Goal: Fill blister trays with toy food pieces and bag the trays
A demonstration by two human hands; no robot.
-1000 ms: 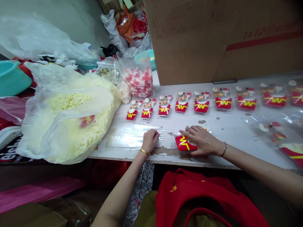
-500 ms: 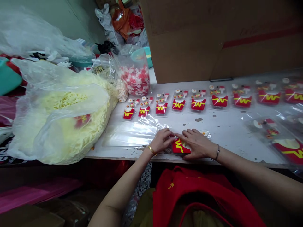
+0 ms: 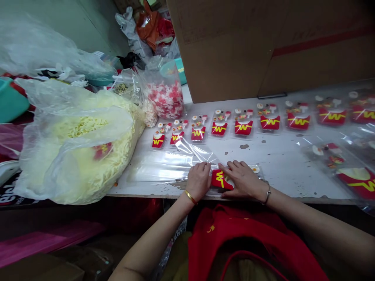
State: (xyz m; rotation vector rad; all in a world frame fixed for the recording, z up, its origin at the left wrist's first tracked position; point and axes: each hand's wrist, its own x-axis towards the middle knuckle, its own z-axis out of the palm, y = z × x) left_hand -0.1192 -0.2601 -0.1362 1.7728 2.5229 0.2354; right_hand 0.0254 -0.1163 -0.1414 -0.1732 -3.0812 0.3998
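A clear-wrapped pack with a red fries-box toy (image 3: 218, 178) marked with a yellow zigzag lies sideways at the table's near edge. My right hand (image 3: 244, 178) grips it from above, thumb along the near side and fingers across the top, partly covering it. Small pieces, one like a fried egg (image 3: 256, 169), show beyond my fingers. Just left of the pack, my left hand (image 3: 199, 180) has its fingers bent together on a clear plastic bag (image 3: 164, 168), which spreads out leftward; the fingertips are partly hidden.
Several similar packs (image 3: 198, 133) stand in a row farther back, with more under plastic (image 3: 356, 181) at the right. A big bag of pale yellow pieces (image 3: 117, 164) is on the left, beside a bag of pink-and-white pieces (image 3: 166, 99). A large cardboard box (image 3: 228, 50) borders the back.
My left hand has turned so its back faces up and its fingers point away from me, slightly apart from the pack. My right hand stays on the pack. The camera view shifted slightly.
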